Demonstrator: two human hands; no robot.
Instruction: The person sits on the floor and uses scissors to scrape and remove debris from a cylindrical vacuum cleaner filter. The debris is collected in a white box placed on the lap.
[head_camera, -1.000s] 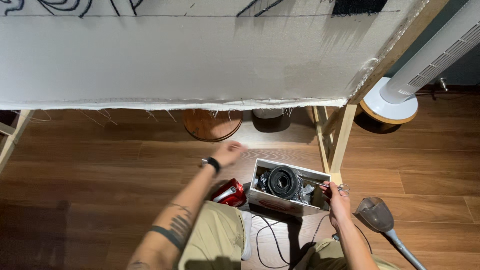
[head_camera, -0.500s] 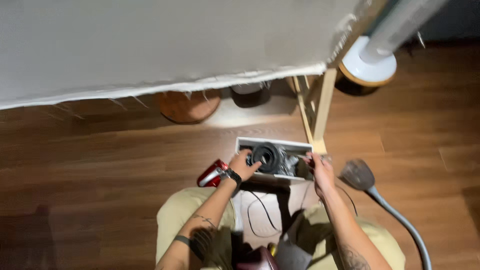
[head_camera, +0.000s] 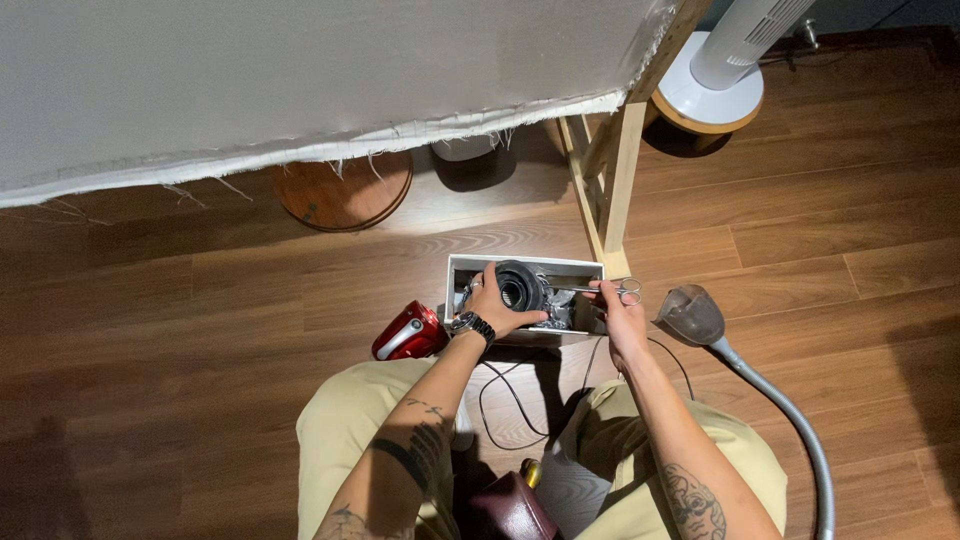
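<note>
White canvas (head_camera: 300, 80) on its wooden frame (head_camera: 610, 170) fills twelve o'clock. Below it I see the white box (head_camera: 470, 270) on the plank floor, just ahead of my knees. My left hand (head_camera: 495, 305) wraps the black spool (head_camera: 520, 287) inside, its hollow facing up at me. My right hand (head_camera: 620, 318) pinches steel scissors (head_camera: 610, 290), long axis nine-to-three, handles at three, tips toward the spool, which lies at nine o'clock.

- Red handheld device (head_camera: 408, 333): on the wooden floor (head_camera: 180, 300), just left of the fingers.
- Grey funnel-headed hose (head_camera: 694, 315): right of the fingers.
- White tower fan (head_camera: 718, 70): well beyond, upper right.
- Frayed white canvas (head_camera: 300, 90): overhead.
</note>
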